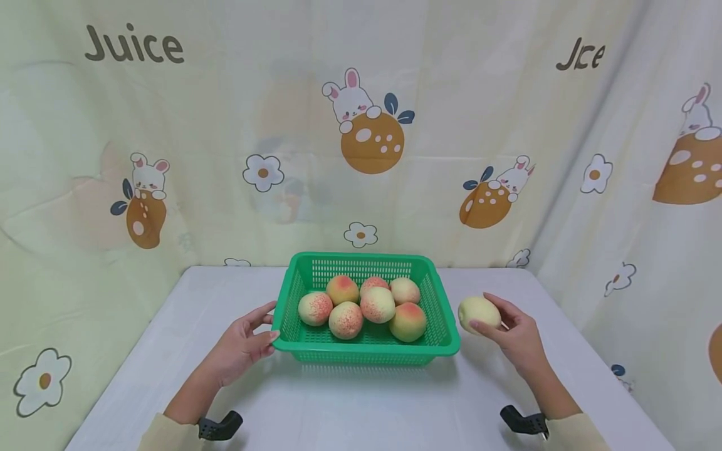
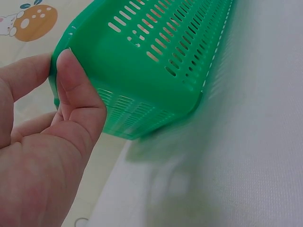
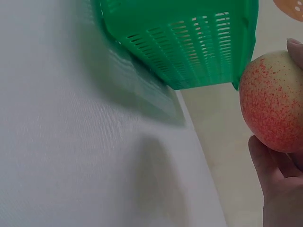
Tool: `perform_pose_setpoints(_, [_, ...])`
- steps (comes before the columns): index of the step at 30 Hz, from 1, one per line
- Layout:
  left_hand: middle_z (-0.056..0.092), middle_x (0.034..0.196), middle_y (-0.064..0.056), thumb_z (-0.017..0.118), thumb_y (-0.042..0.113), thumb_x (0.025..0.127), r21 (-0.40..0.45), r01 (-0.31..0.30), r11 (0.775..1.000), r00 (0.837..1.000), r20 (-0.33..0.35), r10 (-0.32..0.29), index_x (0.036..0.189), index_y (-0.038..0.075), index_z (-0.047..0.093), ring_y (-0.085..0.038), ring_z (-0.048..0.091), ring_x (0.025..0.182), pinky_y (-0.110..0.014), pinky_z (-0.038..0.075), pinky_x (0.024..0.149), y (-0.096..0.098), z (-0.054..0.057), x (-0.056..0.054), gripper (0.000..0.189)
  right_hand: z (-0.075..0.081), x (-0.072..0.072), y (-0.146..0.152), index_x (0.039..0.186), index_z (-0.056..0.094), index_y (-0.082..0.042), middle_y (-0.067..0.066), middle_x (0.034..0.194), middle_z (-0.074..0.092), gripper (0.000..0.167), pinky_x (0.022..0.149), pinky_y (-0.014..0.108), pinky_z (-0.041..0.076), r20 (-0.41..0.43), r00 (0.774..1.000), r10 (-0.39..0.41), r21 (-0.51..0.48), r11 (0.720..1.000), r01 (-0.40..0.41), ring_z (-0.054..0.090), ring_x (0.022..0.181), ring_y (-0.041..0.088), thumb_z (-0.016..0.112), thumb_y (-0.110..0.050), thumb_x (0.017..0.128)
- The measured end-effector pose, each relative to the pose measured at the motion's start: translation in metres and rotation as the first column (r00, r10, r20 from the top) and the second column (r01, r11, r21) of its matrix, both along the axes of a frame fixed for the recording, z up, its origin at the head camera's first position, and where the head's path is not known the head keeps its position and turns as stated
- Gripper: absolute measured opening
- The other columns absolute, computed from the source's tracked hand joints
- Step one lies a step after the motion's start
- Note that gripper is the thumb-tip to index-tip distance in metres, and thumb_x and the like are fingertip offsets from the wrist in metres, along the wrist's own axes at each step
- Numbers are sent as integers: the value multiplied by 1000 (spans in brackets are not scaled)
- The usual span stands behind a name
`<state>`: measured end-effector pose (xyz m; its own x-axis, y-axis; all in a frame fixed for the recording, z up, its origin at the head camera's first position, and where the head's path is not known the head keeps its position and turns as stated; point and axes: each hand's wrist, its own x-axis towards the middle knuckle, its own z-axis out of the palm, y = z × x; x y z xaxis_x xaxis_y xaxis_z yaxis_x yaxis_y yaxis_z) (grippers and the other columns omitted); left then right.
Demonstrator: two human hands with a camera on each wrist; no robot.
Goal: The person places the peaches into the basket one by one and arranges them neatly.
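A green plastic basket [image 1: 366, 347] with slotted walls holds several peaches [image 1: 346, 320], cream and yellow with red speckles or blush. My left hand [image 1: 242, 346] pinches the basket's left rim between thumb and fingers; in the left wrist view the thumb [image 2: 73, 78] lies against the outer wall. To the right of the basket, my right hand [image 1: 517, 338] grips one peach [image 1: 478, 314] above the table. That peach looks pale from the head, while the right wrist view shows its red-speckled side [image 3: 272, 104] close to the basket's rim. Part of the right hand is cut off there.
The basket is at the far middle of a white-covered table [image 1: 361, 407]. Behind and beside the table hangs a pale curtain [image 1: 429, 207] printed with rabbits, fruit and flowers. Black devices [image 1: 220, 427] are worn on both wrists.
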<state>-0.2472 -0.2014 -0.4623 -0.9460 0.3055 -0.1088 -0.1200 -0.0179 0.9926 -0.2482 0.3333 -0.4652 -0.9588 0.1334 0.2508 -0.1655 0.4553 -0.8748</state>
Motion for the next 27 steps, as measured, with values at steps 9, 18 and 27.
perform_pose_setpoints(9, [44, 131, -13, 63, 7, 101, -2, 9, 1000, 1000, -14, -9, 163, 15, 26, -10, 67, 86, -21, 59, 81, -1, -1, 1, 73, 12, 7, -10, 145, 56, -7, -16, 126, 59, 69, 84, 8, 53, -10, 1000, -19, -1, 1000, 19, 59, 104, -5, 84, -30, 86])
perform_pose_setpoints(18, [45, 128, -10, 67, 10, 99, 13, 8, 1000, 1000, -8, -8, 162, 17, 28, -11, 66, 87, -21, 59, 80, -1, -2, 0, 74, 25, 11, -19, 146, 55, -6, -13, 129, 60, 69, 84, 8, 53, -23, 1000, -18, -46, 999, 17, 59, 106, -7, 85, -25, 86])
perform_pose_setpoints(27, [44, 130, -13, 66, 9, 100, 12, 16, 1000, 1000, -14, -16, 163, 14, 26, -10, 67, 88, -21, 59, 80, -1, -1, 1, 75, 34, 11, -33, 144, 56, -4, -16, 125, 61, 67, 85, 9, 54, -38, 999, 5, -66, 998, -8, 61, 105, -5, 84, -24, 86])
